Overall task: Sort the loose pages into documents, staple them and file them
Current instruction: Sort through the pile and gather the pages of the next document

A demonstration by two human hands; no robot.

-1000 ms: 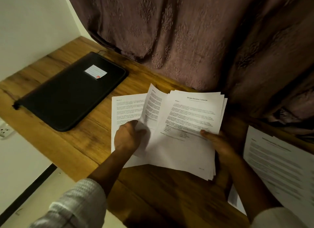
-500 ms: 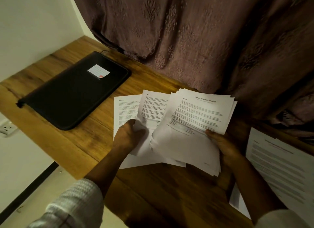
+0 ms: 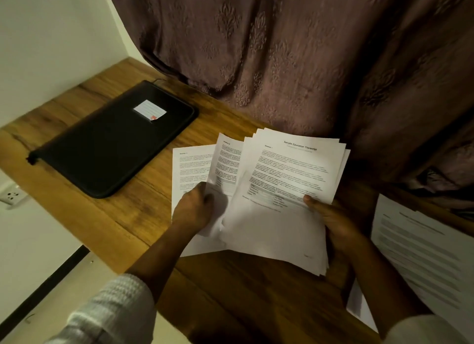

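Note:
My right hand point(image 3: 333, 220) grips a fanned stack of printed pages point(image 3: 284, 215) by its right edge, thumb on top; the top sheet is headed "Sample Education Transcript". My left hand point(image 3: 193, 207) pinches a single printed page point(image 3: 225, 164) by its lower part, just left of the stack and partly under it. Below it a separate page point(image 3: 189, 169) lies flat on the wooden desk point(image 3: 107, 220). A closed black zip folder point(image 3: 115, 143) with a white label lies at the back left of the desk.
Another pile of printed pages point(image 3: 423, 254) lies at the desk's right end. A purple patterned curtain point(image 3: 282, 48) hangs right behind the desk. The desk's left edge meets a white wall with a socket point(image 3: 11, 195) below it.
The single page in my left hand has swung back right and now tucks under the stack. The stack in my right hand has risen slightly.

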